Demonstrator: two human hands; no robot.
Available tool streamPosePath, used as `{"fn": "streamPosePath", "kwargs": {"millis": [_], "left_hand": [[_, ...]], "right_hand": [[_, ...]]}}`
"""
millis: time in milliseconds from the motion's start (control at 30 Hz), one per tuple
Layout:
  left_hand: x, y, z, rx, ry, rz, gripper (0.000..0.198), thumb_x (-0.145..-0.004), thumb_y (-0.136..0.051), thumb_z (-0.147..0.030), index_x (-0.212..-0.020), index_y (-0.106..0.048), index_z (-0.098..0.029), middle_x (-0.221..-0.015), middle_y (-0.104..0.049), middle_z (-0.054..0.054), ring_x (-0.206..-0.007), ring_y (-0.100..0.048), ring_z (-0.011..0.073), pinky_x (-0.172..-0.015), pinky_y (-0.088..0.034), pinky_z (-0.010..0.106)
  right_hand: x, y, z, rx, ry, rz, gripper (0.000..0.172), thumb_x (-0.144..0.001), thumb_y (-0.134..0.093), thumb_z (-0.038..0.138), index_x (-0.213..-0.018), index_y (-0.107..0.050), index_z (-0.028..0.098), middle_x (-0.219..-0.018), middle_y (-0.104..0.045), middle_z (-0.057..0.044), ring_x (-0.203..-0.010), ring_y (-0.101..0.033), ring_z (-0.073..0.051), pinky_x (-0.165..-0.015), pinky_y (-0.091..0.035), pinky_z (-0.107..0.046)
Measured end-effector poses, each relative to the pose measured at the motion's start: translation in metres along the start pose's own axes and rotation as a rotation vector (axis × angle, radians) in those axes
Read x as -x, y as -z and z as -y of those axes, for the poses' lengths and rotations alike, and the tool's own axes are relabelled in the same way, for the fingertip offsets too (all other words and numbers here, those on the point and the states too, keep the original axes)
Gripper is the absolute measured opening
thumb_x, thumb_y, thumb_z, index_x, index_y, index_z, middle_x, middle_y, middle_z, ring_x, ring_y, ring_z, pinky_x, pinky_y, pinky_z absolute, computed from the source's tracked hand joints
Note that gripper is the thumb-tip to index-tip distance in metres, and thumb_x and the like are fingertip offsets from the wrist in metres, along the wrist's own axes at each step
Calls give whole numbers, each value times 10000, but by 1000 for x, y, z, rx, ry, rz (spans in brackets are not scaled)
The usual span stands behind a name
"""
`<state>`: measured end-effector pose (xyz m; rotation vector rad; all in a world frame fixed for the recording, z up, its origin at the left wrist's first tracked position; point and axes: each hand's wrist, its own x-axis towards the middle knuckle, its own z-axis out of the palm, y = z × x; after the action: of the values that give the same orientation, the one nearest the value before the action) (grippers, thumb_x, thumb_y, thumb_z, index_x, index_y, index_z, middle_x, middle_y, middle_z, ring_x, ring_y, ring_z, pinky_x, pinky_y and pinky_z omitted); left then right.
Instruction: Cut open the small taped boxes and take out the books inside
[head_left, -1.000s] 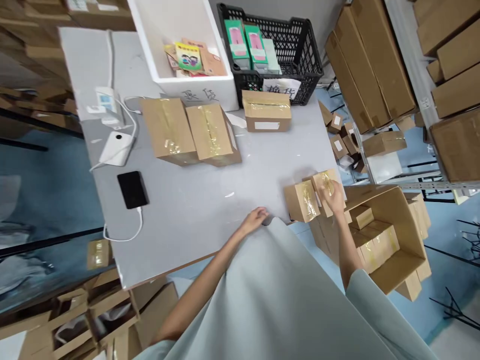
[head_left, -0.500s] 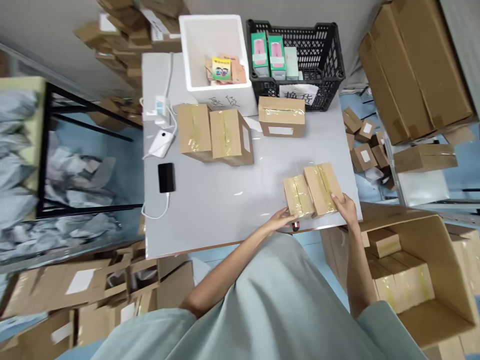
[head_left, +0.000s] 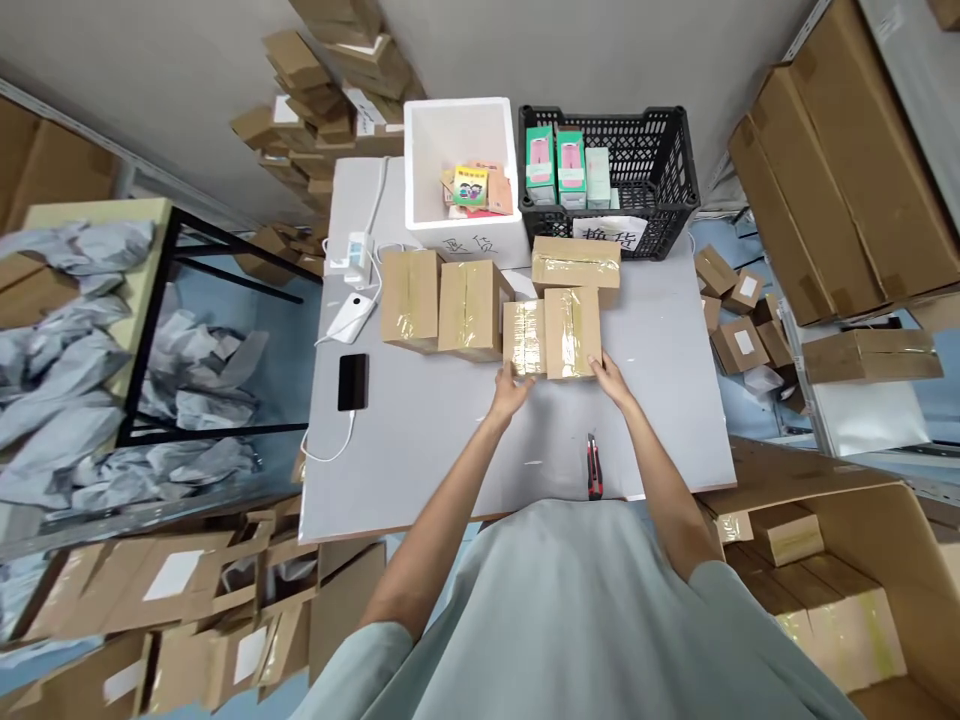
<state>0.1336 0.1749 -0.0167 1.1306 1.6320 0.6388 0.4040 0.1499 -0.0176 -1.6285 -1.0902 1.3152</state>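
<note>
Two taped cardboard boxes stand side by side between my hands on the grey table. My left hand [head_left: 513, 388] grips the lower left corner of the small cardboard box [head_left: 524, 338]. On the larger cardboard box [head_left: 572, 330], my right hand [head_left: 610, 380] holds the lower right edge. Just left of the small box are two more taped boxes, a nearer one [head_left: 469, 308] and a farther one [head_left: 409, 296]. Behind the larger box lies a wide taped box [head_left: 576, 264]. A red and black utility knife [head_left: 594, 468] rests on the table near my body.
At the table's back are a white foam box [head_left: 417, 190] with small packets and a black crate [head_left: 660, 232] with green-and-pink boxes. A phone [head_left: 352, 382], a white device [head_left: 350, 318] and a power strip [head_left: 358, 258] lie left. A large open carton [head_left: 919, 570] stands right.
My hands have moved the two boxes away from the table's near right edge, back and left, up beside the other boxes. The utility knife now shows fully.
</note>
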Motion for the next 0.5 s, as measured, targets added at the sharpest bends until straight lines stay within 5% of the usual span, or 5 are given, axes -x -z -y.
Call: {"fn": "streamPosePath", "kwargs": {"millis": [100,200,267,367,500], "left_hand": [[9,-8,0,-403,2,8,1020,-876,-866,-481,-1733,-418,-155,-1868,-278,277,-1775,-170,496,-1416,-250,637],[12,-19,-12,-623,-236,115,1258,-865,-891,-610,-1842,-229,-176,-1939,-40,249,-1800,49,507,-1436,-126,679],[7,-29,-25,-702,-352,226,1316,-851,-903,-668,-1866,-192,-229,-1951,35,206,-1796,112,504,-1434,-68,698],[-4,-42,-43,-788,-314,349,1347,-844,-900,-721,-1876,-175,-249,-1944,85,215,-1778,130,550,-1400,-22,772],[-9,-48,-48,-856,-246,362,1288,-915,-808,-768,-1878,-139,-236,-1938,54,244,-1784,106,537,-1385,-7,791]], "right_hand": [[2,-1,-10,52,-25,8,873,-1057,-498,820,-1638,-618,181,-1597,-729,-158,-1486,-699,-295,-1301,-516,-458],[-2,4,-14,130,-47,1,800,-1086,-483,783,-1580,-660,179,-1559,-751,-172,-1448,-717,-321,-1259,-560,-491],[-19,13,-8,244,-18,-84,753,-1115,-481,712,-1599,-640,157,-1606,-706,-205,-1498,-670,-350,-1279,-542,-532],[-65,34,17,505,119,-204,671,-1150,-495,509,-1700,-530,127,-1762,-535,-227,-1664,-483,-361,-1388,-405,-564],[-149,60,64,858,272,-69,899,-987,-766,205,-1799,-386,138,-1914,-242,-221,-1789,-197,-422,-1434,-254,-631]]}}
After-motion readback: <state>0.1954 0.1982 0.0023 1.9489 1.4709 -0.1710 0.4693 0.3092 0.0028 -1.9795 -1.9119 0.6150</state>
